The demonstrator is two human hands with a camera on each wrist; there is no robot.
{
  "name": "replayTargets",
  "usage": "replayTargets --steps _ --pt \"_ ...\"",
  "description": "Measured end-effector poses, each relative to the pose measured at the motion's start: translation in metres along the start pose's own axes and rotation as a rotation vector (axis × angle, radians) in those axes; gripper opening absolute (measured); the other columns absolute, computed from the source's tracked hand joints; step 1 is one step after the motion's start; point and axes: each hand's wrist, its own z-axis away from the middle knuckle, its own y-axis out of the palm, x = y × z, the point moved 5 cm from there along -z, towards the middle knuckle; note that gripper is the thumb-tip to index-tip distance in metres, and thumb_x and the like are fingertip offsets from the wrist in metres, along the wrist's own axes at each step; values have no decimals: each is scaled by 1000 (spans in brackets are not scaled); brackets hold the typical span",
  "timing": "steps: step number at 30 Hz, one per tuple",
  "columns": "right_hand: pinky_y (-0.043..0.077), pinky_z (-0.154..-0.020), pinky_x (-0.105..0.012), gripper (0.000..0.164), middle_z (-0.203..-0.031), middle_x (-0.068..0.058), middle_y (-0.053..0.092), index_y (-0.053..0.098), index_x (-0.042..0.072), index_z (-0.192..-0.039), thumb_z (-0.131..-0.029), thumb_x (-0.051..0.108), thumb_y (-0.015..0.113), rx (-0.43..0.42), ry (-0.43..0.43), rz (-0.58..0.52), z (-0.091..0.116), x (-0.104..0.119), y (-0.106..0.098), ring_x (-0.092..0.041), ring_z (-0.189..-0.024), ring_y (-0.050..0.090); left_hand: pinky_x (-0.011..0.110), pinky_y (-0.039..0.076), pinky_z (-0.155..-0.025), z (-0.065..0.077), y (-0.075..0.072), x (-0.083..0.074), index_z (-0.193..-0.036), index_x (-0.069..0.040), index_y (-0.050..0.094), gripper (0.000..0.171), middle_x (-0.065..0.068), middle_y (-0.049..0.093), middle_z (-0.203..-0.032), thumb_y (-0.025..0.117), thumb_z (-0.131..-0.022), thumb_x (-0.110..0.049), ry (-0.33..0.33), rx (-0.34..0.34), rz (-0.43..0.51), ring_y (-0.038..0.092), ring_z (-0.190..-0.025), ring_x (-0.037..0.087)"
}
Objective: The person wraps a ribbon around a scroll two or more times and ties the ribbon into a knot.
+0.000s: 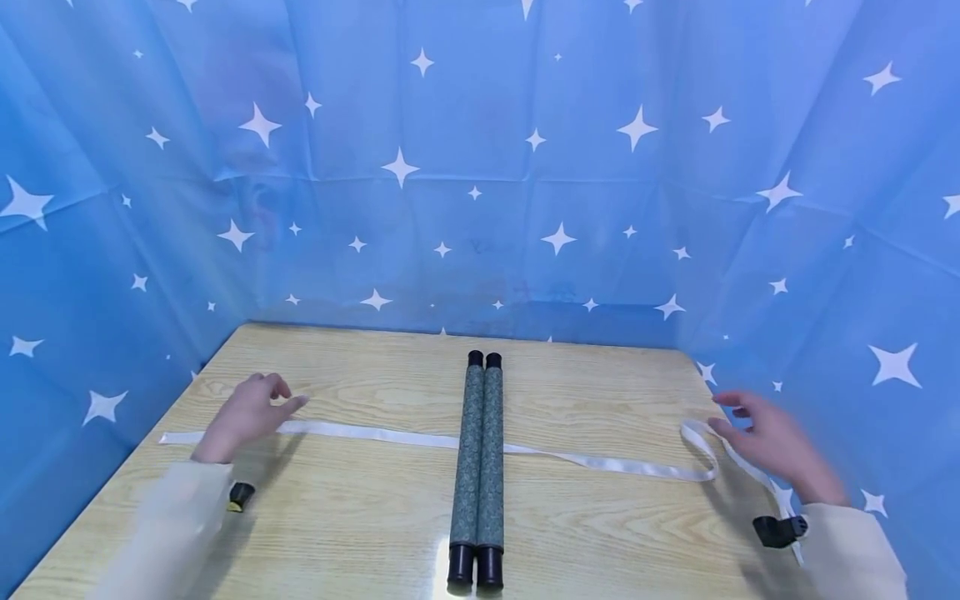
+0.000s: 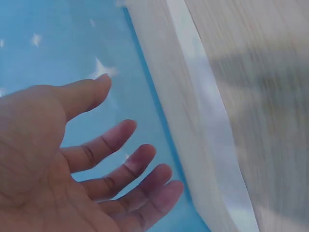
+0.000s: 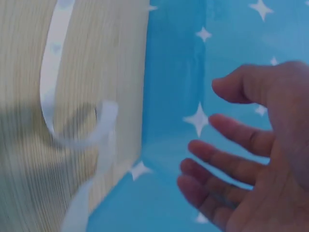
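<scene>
A scroll (image 1: 477,467) rolled up from both ends lies lengthwise on the table, its two rolls side by side. They are grey-green and speckled, with dark knobs at the ends. A white ribbon (image 1: 615,464) runs crosswise and is hidden where it meets the rolls. My left hand (image 1: 251,408) hovers over the ribbon's left part, fingers loosely bent; the left wrist view shows nothing in its palm (image 2: 43,159). Near the table's right edge, my right hand (image 1: 772,437) is beside the ribbon's curled loop (image 3: 72,140), fingers relaxed and holding nothing.
The light wood table (image 1: 360,517) has blue cloth (image 1: 480,208) with white stars hanging behind it and on both sides. The ribbon's right end trails along the right table edge. Small black devices (image 1: 780,531) sit at both wrists.
</scene>
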Motion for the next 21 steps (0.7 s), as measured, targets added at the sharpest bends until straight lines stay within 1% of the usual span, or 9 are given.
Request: replayTargets --steps 3,6,9,13,17,19,21 --pt "54 -81 -52 52 -128 -31 62 55 -6 -134 -104 36 59 -9 4 -1 -1 11 9 -47 -111 62 39 46 -69 -2 14 -20 -101 0 62 45 15 61 -93 61 -102 -45 -42 40 60 54 -79 25" --pt "54 -74 -43 48 -115 -25 69 60 -6 -128 -104 36 61 -2 -1 -1 -2 21 19 -37 -99 69 33 42 -61 -3 30 -37 -93 -5 59 43 7 59 -81 60 -102 -47 -78 79 125 51 -69 20" --pt "54 -72 -39 47 -111 -20 71 62 -4 -125 -103 37 62 36 13 10 -2 29 30 -31 -94 70 32 40 -57 -4 47 -51 -85 -8 57 43 5 57 -73 60 -102 -47 -81 108 169 48 -61 18" --pt "52 -69 -37 43 -104 -15 72 67 -2 -118 -101 37 63 76 38 23 -1 40 44 -24 -88 67 31 37 -53 -4 68 -68 -74 -11 54 45 0 51 -62 62 -101 -46 -68 136 171 40 -53 15" --pt "47 -66 -34 33 -90 -6 71 72 3 -102 -100 36 65 97 57 10 0 52 57 -16 -77 60 28 33 -49 -3 89 -84 -62 -15 47 52 -5 38 -53 63 -100 -46 -67 194 183 31 -47 11" --pt "44 -64 -33 32 -82 -1 69 72 6 -95 -99 37 65 115 77 -4 1 56 63 -14 -72 57 26 29 -47 -5 97 -90 -57 -17 43 56 -6 34 -49 64 -100 -47 -71 218 189 26 -45 10" --pt "41 -62 -32 34 -75 0 65 71 8 -88 -100 39 64 137 105 -18 3 59 69 -15 -67 53 25 25 -45 -8 102 -94 -53 -18 40 60 -7 31 -47 64 -99 -47 -80 224 183 22 -44 9"
